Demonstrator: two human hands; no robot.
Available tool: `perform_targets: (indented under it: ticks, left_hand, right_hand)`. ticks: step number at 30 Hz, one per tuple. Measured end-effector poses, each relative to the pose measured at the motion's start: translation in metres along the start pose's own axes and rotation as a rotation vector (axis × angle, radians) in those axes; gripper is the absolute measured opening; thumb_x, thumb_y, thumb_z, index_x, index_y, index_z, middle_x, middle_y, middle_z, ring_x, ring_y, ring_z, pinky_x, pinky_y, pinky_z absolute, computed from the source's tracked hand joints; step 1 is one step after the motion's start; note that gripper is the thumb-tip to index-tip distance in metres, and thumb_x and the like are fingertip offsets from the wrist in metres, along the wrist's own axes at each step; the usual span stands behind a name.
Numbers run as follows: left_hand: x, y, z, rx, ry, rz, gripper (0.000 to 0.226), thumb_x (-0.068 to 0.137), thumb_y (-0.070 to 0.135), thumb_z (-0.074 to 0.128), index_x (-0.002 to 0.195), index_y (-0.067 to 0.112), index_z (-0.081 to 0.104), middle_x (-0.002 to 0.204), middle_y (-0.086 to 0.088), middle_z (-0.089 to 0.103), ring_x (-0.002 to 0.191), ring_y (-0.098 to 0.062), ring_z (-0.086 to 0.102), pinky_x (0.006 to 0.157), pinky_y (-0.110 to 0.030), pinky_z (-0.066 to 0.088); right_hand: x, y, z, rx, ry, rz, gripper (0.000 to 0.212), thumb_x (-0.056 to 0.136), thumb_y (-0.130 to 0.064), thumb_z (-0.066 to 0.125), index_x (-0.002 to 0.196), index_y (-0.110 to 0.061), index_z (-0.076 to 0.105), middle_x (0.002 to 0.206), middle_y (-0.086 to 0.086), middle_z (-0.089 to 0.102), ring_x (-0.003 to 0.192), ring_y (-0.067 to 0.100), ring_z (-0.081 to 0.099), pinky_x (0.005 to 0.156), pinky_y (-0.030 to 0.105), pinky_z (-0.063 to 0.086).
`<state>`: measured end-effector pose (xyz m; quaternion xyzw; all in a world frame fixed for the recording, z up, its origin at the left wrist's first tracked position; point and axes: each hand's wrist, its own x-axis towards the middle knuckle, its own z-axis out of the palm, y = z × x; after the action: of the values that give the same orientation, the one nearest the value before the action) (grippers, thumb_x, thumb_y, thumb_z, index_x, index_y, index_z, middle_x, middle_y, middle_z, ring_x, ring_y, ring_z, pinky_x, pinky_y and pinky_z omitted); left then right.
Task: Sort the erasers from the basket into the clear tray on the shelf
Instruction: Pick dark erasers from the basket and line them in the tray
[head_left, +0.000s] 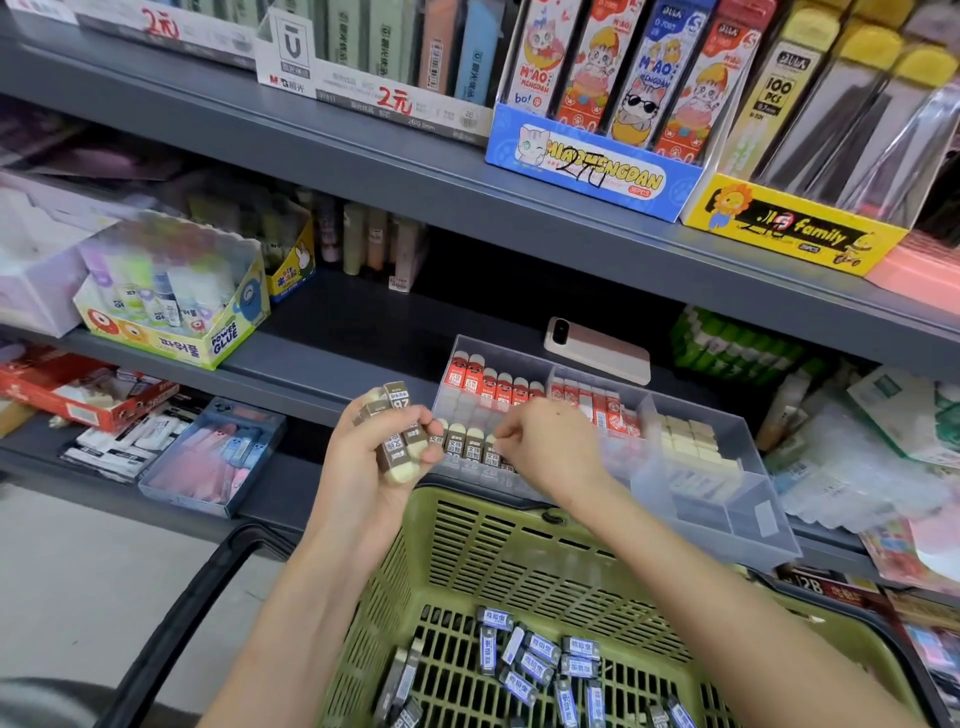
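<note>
Green basket (519, 561) sits closest, with blue-labelled erasers (540, 660) loose on its floor. Above its left rim the left hand (363, 467) grips a crowded stack of brown-sleeved erasers (402, 434). With so many held at once, one could slip and drop into the basket or onto the floor. Just right of it, the right hand (550, 452) curls its fingertips onto the brown row (467, 444) in the clear tray (727, 525). I cannot tell whether it pinches one. A nudge could topple that upright row.
</note>
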<state>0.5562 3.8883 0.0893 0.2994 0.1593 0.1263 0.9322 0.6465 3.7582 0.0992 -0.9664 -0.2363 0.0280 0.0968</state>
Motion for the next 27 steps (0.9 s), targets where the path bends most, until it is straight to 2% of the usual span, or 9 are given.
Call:
perform_targets:
  ticks: [4, 7, 9, 10, 13, 15, 20, 23, 27]
  left_hand:
    - [-0.002, 0.0, 0.002, 0.047, -0.029, -0.013, 0.027, 0.065, 0.002, 0.061, 0.088, 0.009, 0.049, 0.067, -0.011, 0.06, 0.059, -0.019, 0.06, 0.04, -0.02, 0.04]
    - [-0.002, 0.0, 0.001, 0.099, -0.106, -0.038, 0.019, 0.07, 0.005, 0.062, 0.086, 0.008, 0.052, 0.068, -0.011, 0.061, 0.056, -0.018, 0.058, 0.037, -0.019, 0.038]
    - [-0.003, 0.0, 0.0, 0.158, -0.174, -0.055, 0.022, 0.071, 0.011, 0.068, 0.088, 0.007, 0.055, 0.069, -0.011, 0.062, 0.055, -0.016, 0.058, 0.036, -0.018, 0.037]
    - [-0.003, 0.0, 0.0, 0.189, -0.215, -0.064, 0.026, 0.07, 0.014, 0.071, 0.09, 0.006, 0.057, 0.07, -0.01, 0.063, 0.055, -0.016, 0.058, 0.035, -0.018, 0.037]
    - [-0.005, -0.002, 0.001, 0.247, -0.284, -0.105, 0.039, 0.069, 0.026, 0.074, 0.097, 0.004, 0.059, 0.073, -0.012, 0.063, 0.055, -0.017, 0.06, 0.034, -0.016, 0.037]
    - [-0.005, -0.003, 0.002, 0.213, -0.281, -0.136, 0.047, 0.071, 0.032, 0.071, 0.103, 0.001, 0.057, 0.078, -0.016, 0.066, 0.057, -0.018, 0.062, 0.034, -0.016, 0.038]
    - [-0.002, -0.001, 0.0, 0.185, -0.168, -0.128, 0.034, 0.077, 0.03, 0.061, 0.095, 0.003, 0.052, 0.077, -0.013, 0.069, 0.056, -0.018, 0.064, 0.035, -0.017, 0.04]
    - [-0.003, -0.002, -0.001, 0.281, -0.163, -0.099, 0.03, 0.077, 0.028, 0.063, 0.093, 0.005, 0.052, 0.077, -0.015, 0.068, 0.056, -0.018, 0.062, 0.037, -0.019, 0.042]
    - [-0.004, -0.004, -0.001, 0.319, -0.182, -0.043, 0.025, 0.078, 0.027, 0.064, 0.091, 0.007, 0.056, 0.072, -0.012, 0.065, 0.058, -0.018, 0.062, 0.04, -0.02, 0.041]
  right_hand:
    - [-0.004, 0.001, -0.005, 0.001, 0.091, -0.018, 0.017, 0.091, -0.028, 0.058, 0.102, -0.026, 0.071, 0.096, -0.008, 0.071, 0.09, 0.013, 0.062, 0.072, 0.024, 0.045]
    - [-0.012, -0.007, -0.022, 0.471, 0.147, -0.081, 0.02, 0.093, -0.033, 0.053, 0.102, -0.026, 0.07, 0.086, -0.011, 0.069, 0.08, 0.01, 0.06, 0.071, 0.024, 0.044]
    - [-0.019, -0.015, -0.034, 0.77, -0.003, -0.101, 0.019, 0.093, -0.033, 0.054, 0.105, -0.028, 0.068, 0.084, -0.01, 0.068, 0.085, 0.011, 0.061, 0.076, 0.02, 0.045]
    - [-0.022, -0.018, -0.038, 0.8, -0.073, -0.128, 0.018, 0.092, -0.032, 0.056, 0.107, -0.029, 0.066, 0.082, -0.01, 0.067, 0.085, 0.01, 0.06, 0.077, 0.02, 0.045]
    - [-0.026, -0.021, -0.046, 0.813, -0.137, -0.213, 0.014, 0.089, -0.023, 0.062, 0.102, -0.025, 0.067, 0.07, -0.008, 0.062, 0.073, 0.007, 0.054, 0.074, 0.026, 0.046]
    - [-0.027, -0.017, -0.049, 0.871, -0.121, -0.197, 0.01, 0.086, -0.017, 0.065, 0.095, -0.021, 0.068, 0.075, -0.003, 0.063, 0.075, 0.01, 0.055, 0.077, 0.031, 0.048]
    - [-0.032, -0.003, -0.047, 1.022, -0.068, -0.147, 0.014, 0.084, -0.006, 0.065, 0.086, -0.017, 0.058, 0.079, -0.003, 0.056, 0.073, 0.009, 0.054, 0.067, 0.022, 0.047]
    - [-0.037, 0.002, -0.043, 1.075, -0.051, -0.124, 0.021, 0.085, 0.001, 0.061, 0.094, -0.017, 0.057, 0.079, -0.001, 0.056, 0.069, 0.01, 0.052, 0.065, 0.021, 0.046]
    - [-0.041, 0.005, -0.035, 0.764, -0.093, -0.179, 0.037, 0.083, 0.0, 0.057, 0.109, -0.025, 0.063, 0.078, -0.007, 0.058, 0.072, 0.011, 0.054, 0.067, 0.018, 0.042]
